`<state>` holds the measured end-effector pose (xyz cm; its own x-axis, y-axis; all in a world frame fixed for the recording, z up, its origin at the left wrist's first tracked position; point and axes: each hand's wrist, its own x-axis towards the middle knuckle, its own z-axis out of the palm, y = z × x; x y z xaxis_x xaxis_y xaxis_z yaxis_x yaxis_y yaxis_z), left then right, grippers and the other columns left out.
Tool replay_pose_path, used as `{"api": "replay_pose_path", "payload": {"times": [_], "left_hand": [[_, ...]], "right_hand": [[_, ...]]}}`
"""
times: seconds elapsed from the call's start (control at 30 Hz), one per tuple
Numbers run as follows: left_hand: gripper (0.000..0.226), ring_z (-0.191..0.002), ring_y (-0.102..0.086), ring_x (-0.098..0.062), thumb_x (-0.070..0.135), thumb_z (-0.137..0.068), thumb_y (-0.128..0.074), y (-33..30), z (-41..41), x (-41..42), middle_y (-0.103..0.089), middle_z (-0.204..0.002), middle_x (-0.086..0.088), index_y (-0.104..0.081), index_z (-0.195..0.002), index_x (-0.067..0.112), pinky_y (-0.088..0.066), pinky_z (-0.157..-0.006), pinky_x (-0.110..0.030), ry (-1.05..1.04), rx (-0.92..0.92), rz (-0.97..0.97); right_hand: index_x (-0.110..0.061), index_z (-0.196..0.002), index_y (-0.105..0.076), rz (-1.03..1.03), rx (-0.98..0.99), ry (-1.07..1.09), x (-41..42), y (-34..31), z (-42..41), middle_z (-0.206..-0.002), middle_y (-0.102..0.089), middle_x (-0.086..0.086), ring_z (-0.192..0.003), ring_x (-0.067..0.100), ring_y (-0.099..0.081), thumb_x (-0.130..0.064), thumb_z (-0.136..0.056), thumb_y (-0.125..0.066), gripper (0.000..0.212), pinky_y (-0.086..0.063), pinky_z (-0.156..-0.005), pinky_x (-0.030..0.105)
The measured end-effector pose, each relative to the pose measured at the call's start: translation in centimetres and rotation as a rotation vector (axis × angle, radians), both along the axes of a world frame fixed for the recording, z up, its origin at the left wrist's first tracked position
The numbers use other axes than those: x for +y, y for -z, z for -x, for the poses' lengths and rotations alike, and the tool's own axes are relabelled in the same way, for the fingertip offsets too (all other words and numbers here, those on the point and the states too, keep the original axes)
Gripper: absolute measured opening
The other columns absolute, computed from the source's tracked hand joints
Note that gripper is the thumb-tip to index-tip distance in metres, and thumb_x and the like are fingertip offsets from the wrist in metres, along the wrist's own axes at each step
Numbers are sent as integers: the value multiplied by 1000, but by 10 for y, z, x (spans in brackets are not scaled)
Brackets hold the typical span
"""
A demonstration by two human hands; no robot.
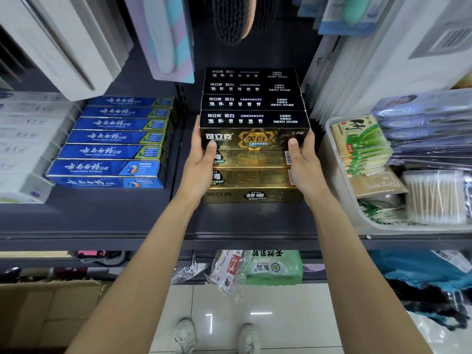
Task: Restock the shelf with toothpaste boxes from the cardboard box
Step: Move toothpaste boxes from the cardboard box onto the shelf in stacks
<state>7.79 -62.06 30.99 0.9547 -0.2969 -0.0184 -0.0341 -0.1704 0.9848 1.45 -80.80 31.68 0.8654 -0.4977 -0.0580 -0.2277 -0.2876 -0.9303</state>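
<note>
At the shelf (229, 226) middle, one black box (255, 139) is gripped at its ends by left hand (201, 159) and right hand (304, 162), atop three gold boxes (255, 180), before three black ones (251, 100).

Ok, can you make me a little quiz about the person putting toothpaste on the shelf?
1. True or false: both hands hold the black and gold toothpaste box.
2. What colour are the toothpaste boxes stacked to the left?
3. Where is the cardboard box? A) on the shelf B) on the floor, lower left C) in the person's arms

Key:
1. True: the left hand and right hand grip its two ends.
2. Blue.
3. B.
</note>
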Motion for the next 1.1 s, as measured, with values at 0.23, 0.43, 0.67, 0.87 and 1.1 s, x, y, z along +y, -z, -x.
{"api": "replay_pose_path", "payload": {"times": [0.23, 0.43, 0.67, 0.87, 1.1], "left_hand": [[52, -122, -35, 11, 23, -102, -35, 0, -1, -2, -39, -138, 25, -16, -150, 34, -27, -94, -3, -69, -31, -37], [55, -134, -36, -4, 24, -99, -43, -7, 4, 3, -38, -149, 12, -21, -149, 33, -27, -114, -32, -93, 85, 60], [63, -133, -32, 1, 25, -94, -55, -12, 48, 21, -35, -144, 18, -24, -149, 29, -25, -98, -14, -117, 229, 31], [79, -134, -16, 4, 14, -93, -57, -7, 48, 12, -18, -155, 15, -6, -152, 26, -15, -104, -18, -23, 217, -67], [84, -141, -12, -2, 7, -90, -58, -5, 42, 13, -12, -157, 14, -5, -151, 28, -12, -116, -29, -5, 240, -1]], "right_hand": [[-29, -149, -16, 7, 10, 1, 5, -4, 0, -112, -49, -15, -85, 0, -48, -32, -103, -27, 47, -34, -78, 19], [-28, -147, -23, -30, 8, 47, 5, -6, 7, -114, -55, -17, -91, -9, -52, -32, -101, -35, 48, -37, -75, 4], [-18, -150, -17, 69, 43, -8, 15, -2, 47, -142, -45, -3, -125, 3, -40, -30, -94, -56, 70, -28, -97, 9], [-12, -150, -19, 153, 49, -61, 18, 2, 47, -140, -45, -3, -123, 3, -39, -22, -97, -50, 61, -23, -90, 2], [-13, -150, -21, 195, 81, -15, 23, 2, 45, -142, -48, 4, -122, 15, -48, -22, -98, -48, 59, -29, -96, 14]]}}
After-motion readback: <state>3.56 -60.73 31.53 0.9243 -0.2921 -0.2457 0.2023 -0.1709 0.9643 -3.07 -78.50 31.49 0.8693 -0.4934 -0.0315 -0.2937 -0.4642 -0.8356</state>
